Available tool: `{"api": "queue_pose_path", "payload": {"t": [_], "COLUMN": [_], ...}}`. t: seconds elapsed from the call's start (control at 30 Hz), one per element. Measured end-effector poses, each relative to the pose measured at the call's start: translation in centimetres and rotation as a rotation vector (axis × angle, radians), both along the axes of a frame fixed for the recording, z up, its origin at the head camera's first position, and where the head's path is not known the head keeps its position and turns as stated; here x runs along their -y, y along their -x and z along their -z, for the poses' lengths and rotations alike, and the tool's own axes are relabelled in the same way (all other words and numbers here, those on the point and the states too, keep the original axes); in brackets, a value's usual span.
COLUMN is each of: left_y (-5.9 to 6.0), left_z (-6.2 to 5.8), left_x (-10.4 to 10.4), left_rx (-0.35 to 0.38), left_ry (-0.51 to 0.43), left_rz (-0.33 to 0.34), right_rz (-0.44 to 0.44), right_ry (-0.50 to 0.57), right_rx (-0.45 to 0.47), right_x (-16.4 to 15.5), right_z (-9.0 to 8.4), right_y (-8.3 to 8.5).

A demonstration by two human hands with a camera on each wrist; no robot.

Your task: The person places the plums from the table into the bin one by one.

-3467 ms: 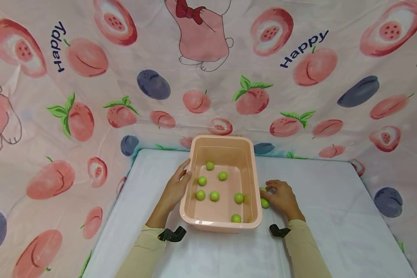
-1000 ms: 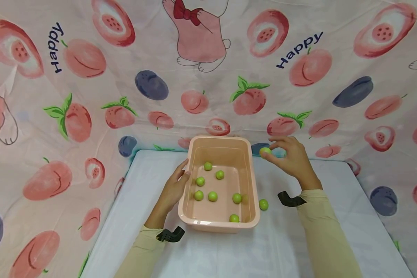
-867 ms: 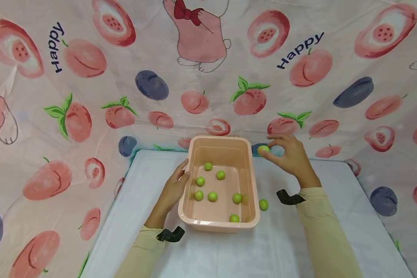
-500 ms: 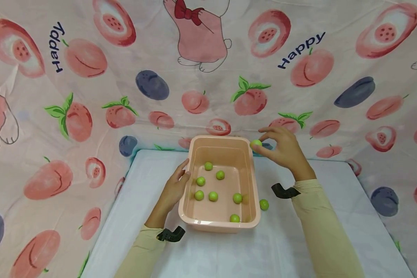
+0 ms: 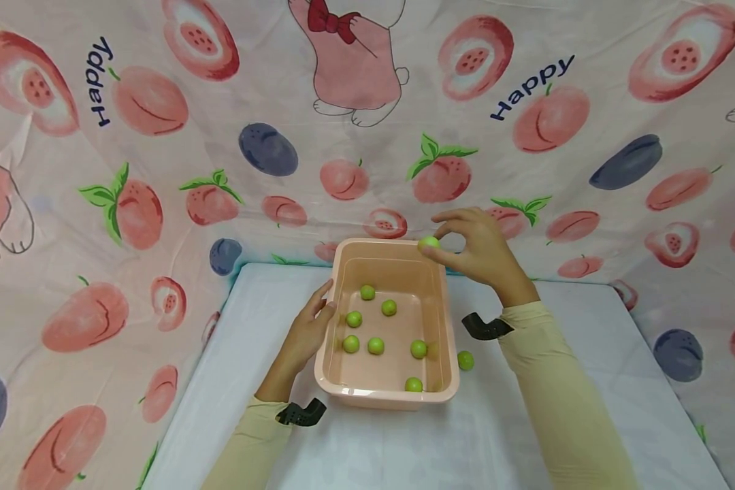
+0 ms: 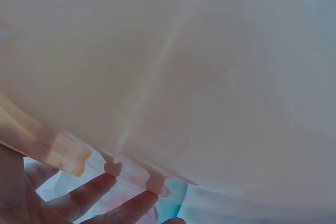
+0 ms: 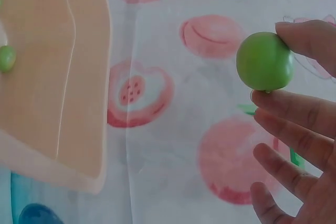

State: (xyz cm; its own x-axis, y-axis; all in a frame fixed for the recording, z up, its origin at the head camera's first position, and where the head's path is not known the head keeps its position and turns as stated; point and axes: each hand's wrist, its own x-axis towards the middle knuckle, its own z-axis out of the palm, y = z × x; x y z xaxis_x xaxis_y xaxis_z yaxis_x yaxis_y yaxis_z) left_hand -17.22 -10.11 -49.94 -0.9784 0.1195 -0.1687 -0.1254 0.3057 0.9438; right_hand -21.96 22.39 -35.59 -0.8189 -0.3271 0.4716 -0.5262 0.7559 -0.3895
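A peach-coloured plastic tub (image 5: 388, 248) stands on the white table with several small round green fruits (image 5: 376, 346) spread over its floor. My right hand (image 5: 480, 248) pinches one more green fruit (image 7: 264, 61) between thumb and index finger, a tiny stem at its underside; the other fingers are spread apart. In the head view that fruit overlaps the tub's far right rim. My left hand (image 5: 306, 333) rests against the tub's left side, its fingers (image 6: 86, 195) fairly straight and fingertips right at the wall. A single green fruit (image 5: 465, 361) lies outside, by the tub's right side.
The white-covered table (image 5: 588, 381) extends to both sides of the tub. A fruit-printed cloth (image 5: 367, 163) hangs right behind the table's far edge and along its sides. Black wrist mounts (image 5: 486, 327) sit on both forearms.
The right hand picked up a green fruit from beside the tub, raised it, and has moved left with it to the tub's far right rim. The left hand and tub stay put.
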Motion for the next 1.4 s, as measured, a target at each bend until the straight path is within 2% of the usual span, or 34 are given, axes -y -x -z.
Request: {"api": "queue_pose_path", "payload": {"t": [0.27,0.47,0.83,1.2,1.4], "left_y": [0.0,0.0,0.0,0.0,0.1], "left_z": [-0.1,0.0,-0.1,0.0,0.2], "left_x": [0.0,0.1,0.2,0.1,0.2], "left_rx": [0.001,0.001,-0.005,0.007,-0.011], "left_ry": [0.003,-0.006,-0.013,-0.017,-0.029], "left_rz": [0.005,0.005,0.011,0.006,0.013], "right_rz": [-0.055,-0.06,-0.075,-0.075,-0.078], "right_ry": [0.023,0.033,0.037,0.036,0.029], "right_rx": [0.06,0.094,0.111,0.108,0.1], "right_x": [1.9,3.1,4.2,4.4,4.5], "right_z": [-0.6,-0.2,0.5,0.6,0.5], "right_y": [0.1,0.1,0.0,-0.2,-0.1]}}
